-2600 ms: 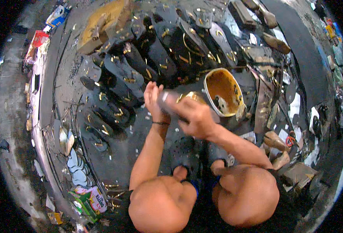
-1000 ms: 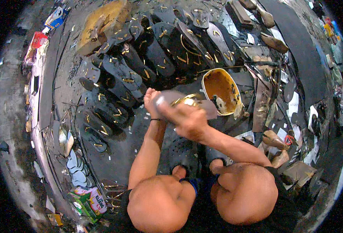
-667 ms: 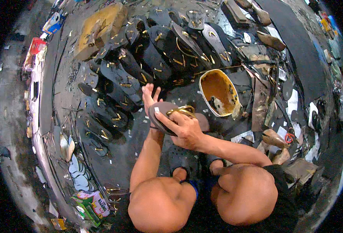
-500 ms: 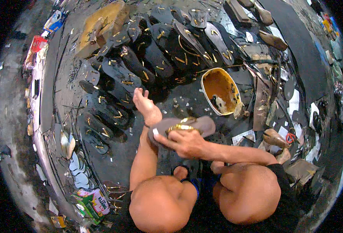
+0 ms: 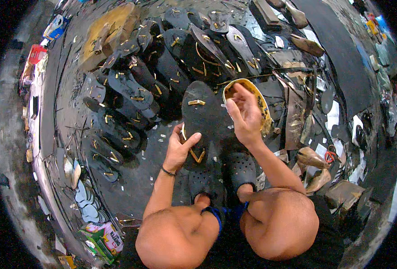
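My left hand [image 5: 178,148] grips the side edge of a sandal [image 5: 200,121], thumb on top. Its dark underside faces up, showing a short gold strip toward the far end and a gold V near the close end. My right hand [image 5: 245,112] is above an oval tub [image 5: 266,101] of brown paste, fingers loosely bent and apart. Something small and white shows at its thumb tip. The hand hides much of the tub, so whether the fingertips touch the paste is unclear.
Rows of dark sandals [image 5: 133,89] with gold strips lie ahead and left. A yellowish slab [image 5: 106,36] is at the far left. Wooden shoe lasts [image 5: 313,158] and scraps lie right. A green and pink box [image 5: 103,242] stands near left.
The sandal has turned over, from strap side up to underside up, and passed from my right hand to my left. My right hand has moved forward over the tub.
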{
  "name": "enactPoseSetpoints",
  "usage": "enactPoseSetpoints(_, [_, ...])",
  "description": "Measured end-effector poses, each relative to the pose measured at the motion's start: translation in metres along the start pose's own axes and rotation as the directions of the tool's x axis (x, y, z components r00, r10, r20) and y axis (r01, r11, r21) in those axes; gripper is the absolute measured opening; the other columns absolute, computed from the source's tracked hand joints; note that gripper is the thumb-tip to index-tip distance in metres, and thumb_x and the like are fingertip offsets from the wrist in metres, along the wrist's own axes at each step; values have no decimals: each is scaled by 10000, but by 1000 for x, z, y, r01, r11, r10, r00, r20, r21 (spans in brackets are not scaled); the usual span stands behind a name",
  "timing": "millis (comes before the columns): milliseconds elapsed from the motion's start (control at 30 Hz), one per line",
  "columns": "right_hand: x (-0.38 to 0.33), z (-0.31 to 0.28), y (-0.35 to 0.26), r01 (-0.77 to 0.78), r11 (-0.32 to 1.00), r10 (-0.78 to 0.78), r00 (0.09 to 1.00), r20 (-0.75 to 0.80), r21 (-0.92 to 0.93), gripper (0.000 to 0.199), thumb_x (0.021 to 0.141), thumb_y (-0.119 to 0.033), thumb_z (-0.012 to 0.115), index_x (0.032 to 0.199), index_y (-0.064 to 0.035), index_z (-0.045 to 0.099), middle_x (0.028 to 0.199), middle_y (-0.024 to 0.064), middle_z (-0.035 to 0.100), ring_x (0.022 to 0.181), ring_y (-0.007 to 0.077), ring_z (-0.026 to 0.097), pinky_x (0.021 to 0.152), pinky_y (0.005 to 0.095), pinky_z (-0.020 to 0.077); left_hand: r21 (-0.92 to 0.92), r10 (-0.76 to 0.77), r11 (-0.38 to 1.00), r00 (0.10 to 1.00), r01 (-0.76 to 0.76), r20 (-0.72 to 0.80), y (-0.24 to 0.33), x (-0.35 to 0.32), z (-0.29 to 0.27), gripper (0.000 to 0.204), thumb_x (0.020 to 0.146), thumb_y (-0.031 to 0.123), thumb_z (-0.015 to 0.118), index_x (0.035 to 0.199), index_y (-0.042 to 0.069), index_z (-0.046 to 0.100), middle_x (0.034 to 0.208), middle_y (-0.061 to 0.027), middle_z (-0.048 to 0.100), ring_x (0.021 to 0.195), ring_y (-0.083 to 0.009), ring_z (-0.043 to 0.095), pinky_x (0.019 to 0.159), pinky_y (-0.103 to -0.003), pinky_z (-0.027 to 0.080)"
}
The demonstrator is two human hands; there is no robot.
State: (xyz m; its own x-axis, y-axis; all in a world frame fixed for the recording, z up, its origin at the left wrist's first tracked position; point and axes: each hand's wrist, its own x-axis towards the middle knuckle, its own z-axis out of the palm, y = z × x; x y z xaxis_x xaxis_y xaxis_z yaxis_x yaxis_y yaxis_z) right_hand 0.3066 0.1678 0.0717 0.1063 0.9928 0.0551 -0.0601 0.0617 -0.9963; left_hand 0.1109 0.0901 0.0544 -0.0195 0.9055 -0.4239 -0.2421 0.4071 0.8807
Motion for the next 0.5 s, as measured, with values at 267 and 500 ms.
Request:
enactPoseSetpoints(267, [-29, -4, 15, 34, 992, 34, 852, 522, -121, 378, 931, 70, 520, 1302, 1, 547, 1406, 140, 501, 1108, 239, 668, 944, 318, 502, 27, 92, 995, 992, -95, 88, -5, -19, 12, 499, 912, 22, 703, 1348, 3, 462, 1218, -77, 630, 1098, -153, 604, 965, -300, 483])
enactPoseSetpoints(500, [-87, -98, 15, -750, 591, 723, 656, 217, 297, 354, 992, -142, 605, 1331, -55, 562, 1214, 69, 634, 972, 194, 668, 793, 313, 531, 766, 299, 633, 948, -115, -105, -30, -43, -33, 539, 830, 93, 744, 1307, -5, 512, 1250, -180, 615, 1190, -293, 576, 1010, -404, 458])
